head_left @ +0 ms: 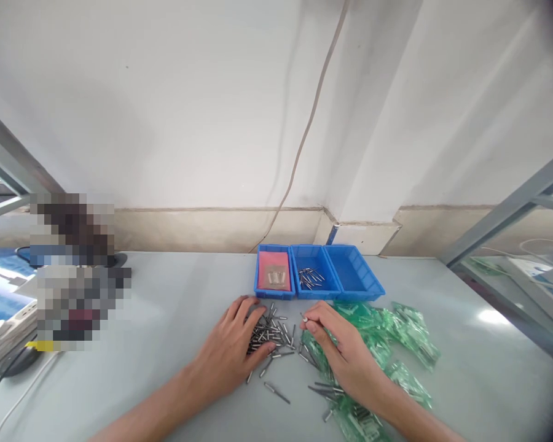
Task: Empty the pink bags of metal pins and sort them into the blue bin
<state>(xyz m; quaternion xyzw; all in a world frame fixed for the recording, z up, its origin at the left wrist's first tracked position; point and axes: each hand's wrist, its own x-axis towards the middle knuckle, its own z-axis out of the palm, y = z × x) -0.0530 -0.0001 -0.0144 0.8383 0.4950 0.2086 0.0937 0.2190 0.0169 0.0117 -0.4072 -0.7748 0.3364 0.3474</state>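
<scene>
Pins (268, 333) look slim, grey w/ shine; L hand (230, 345) alongside.

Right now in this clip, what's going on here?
A person's left hand cups a pile of thin metal rods on a table. The right hand pinches a small metal piece, near green plastic bags. Beyond them stand three blue bins; the middle one holds several similar rods.
</scene>
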